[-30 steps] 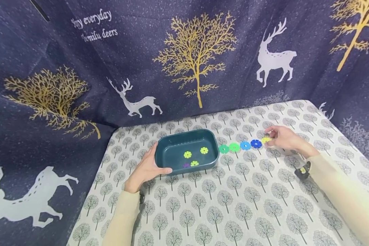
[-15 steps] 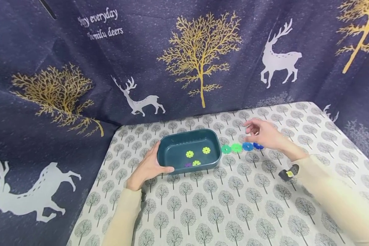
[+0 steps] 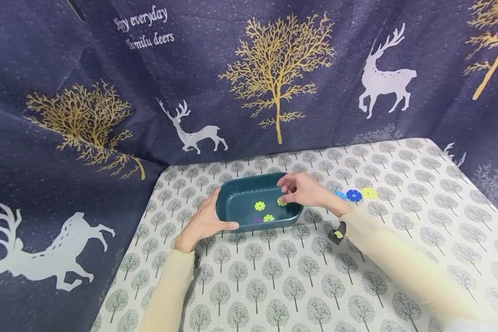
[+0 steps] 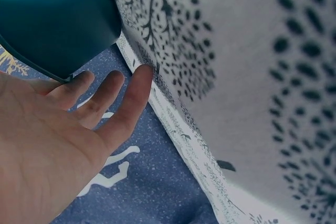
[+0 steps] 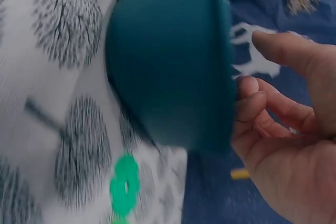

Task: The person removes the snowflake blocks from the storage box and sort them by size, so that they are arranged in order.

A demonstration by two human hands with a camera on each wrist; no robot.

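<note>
My left hand [image 3: 205, 221] holds the left end of a dark teal tray [image 3: 232, 203], its thumb over the front rim. In the left wrist view, the other fingers extend beside the tray's outer wall [image 4: 58, 19]. My right hand [image 3: 305, 190] hovers over the right end with loosely curled fingers and nothing visible between them. Its fingertips overlap a yellow notched plastic disc [image 3: 281, 202] inside the tray. Two more yellow discs, one in the middle [image 3: 259, 206] and one by the front wall [image 3: 268, 218], lie there beside a purple disc [image 3: 257, 220].
On the tree-print tablecloth [image 3: 290, 276], a row of discs runs right from the tray: a green disc [image 5: 125, 169], a light blue disc [image 3: 339, 195] partly behind my right forearm, a dark blue disc [image 3: 354, 195] and a yellow disc [image 3: 369, 192]. A deer-print curtain [image 3: 216, 83] hangs behind.
My right hand has let go of the yellow disc at the row's right end and moved left over the row to the tray. The left hand has stayed on the tray.
</note>
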